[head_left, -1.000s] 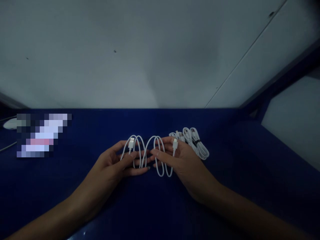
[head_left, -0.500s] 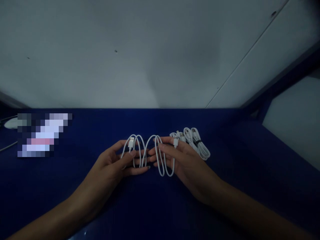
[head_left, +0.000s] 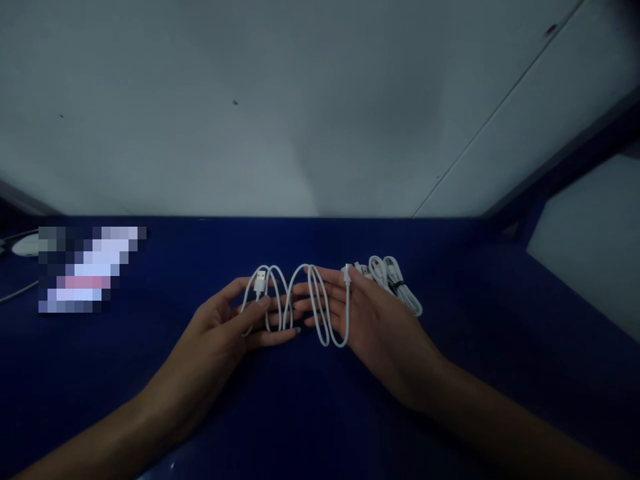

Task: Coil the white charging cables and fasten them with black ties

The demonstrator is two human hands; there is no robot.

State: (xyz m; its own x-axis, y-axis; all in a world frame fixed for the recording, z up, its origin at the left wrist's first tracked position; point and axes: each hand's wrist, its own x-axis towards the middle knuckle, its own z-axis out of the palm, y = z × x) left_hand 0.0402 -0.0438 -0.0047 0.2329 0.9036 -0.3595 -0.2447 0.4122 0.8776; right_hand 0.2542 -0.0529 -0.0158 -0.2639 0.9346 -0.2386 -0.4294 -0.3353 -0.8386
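The white USB cable (head_left: 300,300) is held between both hands, a little above the blue table (head_left: 475,373), in front of the person. It is already gathered into several tall, narrow loops that stand side by side. Its wide USB plug (head_left: 259,282) is at the left end and its small plug (head_left: 347,273) at the right end. The loops are not yet pressed together into one bundle, and I see no tie around them. So, as I judge it, the coiling is nearly done and the binding is left.

The left hand (head_left: 225,327) is lightly closed on the cable. The thumb lies over the strands just below the wide plug, and the fingers reach under the loops. The right hand (head_left: 380,320) is almost flat, with straight fingers (head_left: 320,293) that point to the left. The right loops hang across these fingers, and the small plug stands at the upper edge of the hand. I can see no pinch there.

Just behind the right hand lies a bundle of white cables (head_left: 400,293), held by a black tie (head_left: 399,285). Far to the left there is a pixelated patch (head_left: 85,270) and a small white object (head_left: 25,245). Behind the table is a white wall (head_left: 300,100).
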